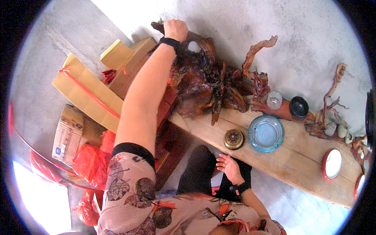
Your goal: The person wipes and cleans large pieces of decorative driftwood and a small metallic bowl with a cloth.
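My left hand [175, 30] is stretched far out and closed around the upper branch of a large, dark, glossy root-wood carving [195, 91]. The fingertips are hidden behind the branch. That carving stands at the left end of a wooden plank bench [255, 155], against the wall. Low by the bench's front edge, my right hand [230, 169] is empty, with its fingers apart. Nearest to it on the bench sits a round brass incense burner [233, 139] with a pierced lid. Just right of the burner is a blue glass ashtray [266, 134].
Behind the ashtray stand a clear glass cup [274, 100], a black bowl [299, 107] and twisted driftwood pieces [325, 108]. A red-rimmed oval mirror or dish [333, 164] lies right. Cardboard boxes [68, 135], a long yellow carton [88, 91] and red plastic bags [91, 164] crowd the left.
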A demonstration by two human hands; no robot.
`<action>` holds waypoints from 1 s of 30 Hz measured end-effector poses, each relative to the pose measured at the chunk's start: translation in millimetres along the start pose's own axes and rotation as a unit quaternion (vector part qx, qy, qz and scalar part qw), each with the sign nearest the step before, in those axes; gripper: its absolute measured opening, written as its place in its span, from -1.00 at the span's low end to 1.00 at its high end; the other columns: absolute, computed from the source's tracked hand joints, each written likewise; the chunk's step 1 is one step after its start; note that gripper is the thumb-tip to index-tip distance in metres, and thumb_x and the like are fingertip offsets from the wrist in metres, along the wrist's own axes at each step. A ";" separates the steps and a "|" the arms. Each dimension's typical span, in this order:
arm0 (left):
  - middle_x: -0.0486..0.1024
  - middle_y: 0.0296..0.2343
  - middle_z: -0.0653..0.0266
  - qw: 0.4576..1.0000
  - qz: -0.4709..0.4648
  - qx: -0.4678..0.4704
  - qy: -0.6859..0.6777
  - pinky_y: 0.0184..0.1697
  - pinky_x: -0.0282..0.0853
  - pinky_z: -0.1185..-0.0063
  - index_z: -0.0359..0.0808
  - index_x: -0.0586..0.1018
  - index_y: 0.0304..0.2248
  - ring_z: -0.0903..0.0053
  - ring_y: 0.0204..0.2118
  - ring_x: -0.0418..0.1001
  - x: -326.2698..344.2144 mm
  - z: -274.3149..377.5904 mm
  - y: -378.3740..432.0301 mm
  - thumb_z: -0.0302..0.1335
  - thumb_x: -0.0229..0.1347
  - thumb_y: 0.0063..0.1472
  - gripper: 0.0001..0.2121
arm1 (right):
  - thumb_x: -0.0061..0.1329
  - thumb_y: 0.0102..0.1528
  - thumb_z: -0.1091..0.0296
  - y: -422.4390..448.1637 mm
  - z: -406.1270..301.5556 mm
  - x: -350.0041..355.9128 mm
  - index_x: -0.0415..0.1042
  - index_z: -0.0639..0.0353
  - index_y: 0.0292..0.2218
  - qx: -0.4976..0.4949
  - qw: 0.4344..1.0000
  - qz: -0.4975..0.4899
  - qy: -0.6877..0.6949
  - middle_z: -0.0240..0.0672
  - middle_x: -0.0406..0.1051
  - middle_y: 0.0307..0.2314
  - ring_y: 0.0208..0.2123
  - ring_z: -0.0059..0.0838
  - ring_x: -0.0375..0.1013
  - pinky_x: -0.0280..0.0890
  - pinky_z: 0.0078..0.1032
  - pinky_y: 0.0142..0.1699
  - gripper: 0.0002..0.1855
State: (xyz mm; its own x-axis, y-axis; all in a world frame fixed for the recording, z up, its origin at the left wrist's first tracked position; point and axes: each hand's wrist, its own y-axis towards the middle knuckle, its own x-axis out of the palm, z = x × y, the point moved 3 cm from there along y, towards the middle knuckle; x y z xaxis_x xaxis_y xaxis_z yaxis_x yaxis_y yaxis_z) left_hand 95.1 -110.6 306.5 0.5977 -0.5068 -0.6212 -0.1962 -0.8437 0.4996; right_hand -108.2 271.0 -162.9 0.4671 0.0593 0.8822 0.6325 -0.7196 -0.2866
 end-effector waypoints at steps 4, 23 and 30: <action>0.58 -0.42 0.16 0.988 0.135 0.035 -0.067 -0.27 0.49 0.35 -0.23 0.62 -0.39 0.24 -0.36 0.57 18.8 39.4 -19.7 -0.45 0.02 0.14 -0.86 | -0.23 0.26 -0.03 1.9 -0.6 -3.2 0.35 0.22 0.05 0.002 1.000 0.000 -0.006 -0.21 0.47 -0.20 -0.21 -0.32 0.47 0.34 -0.33 -0.09 -0.47; 0.35 0.05 0.15 0.957 0.145 0.209 -0.141 0.14 0.28 0.42 -0.34 0.47 -0.03 0.28 0.10 0.30 49.8 -21.0 -189.1 -0.50 -0.01 0.10 -0.61 | -0.21 0.25 0.01 -5.3 -1.5 -1.2 0.33 0.21 0.05 0.004 1.000 0.000 -0.011 -0.22 0.48 -0.20 -0.24 -0.33 0.51 0.40 -0.35 -0.13 -0.49; 0.41 -0.20 0.22 0.927 0.272 0.107 -0.235 -0.10 0.42 0.43 -0.23 0.52 -0.18 0.27 -0.16 0.42 -40.4 -33.1 -104.4 -0.62 0.02 0.08 -0.72 | -0.20 0.24 0.01 1.1 5.0 -4.1 0.34 0.20 0.05 0.002 0.999 -0.002 -0.034 -0.22 0.47 -0.18 -0.23 -0.32 0.50 0.41 -0.36 -0.11 -0.49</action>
State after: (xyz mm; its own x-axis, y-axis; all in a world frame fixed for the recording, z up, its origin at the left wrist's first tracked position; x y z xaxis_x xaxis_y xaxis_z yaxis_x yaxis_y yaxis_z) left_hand 117.1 3.8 299.4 -0.0303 -0.8461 -0.5321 -0.5498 -0.4305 0.7159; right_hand -106.3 273.5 -168.7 0.5050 0.1093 0.8561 0.6372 -0.7163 -0.2844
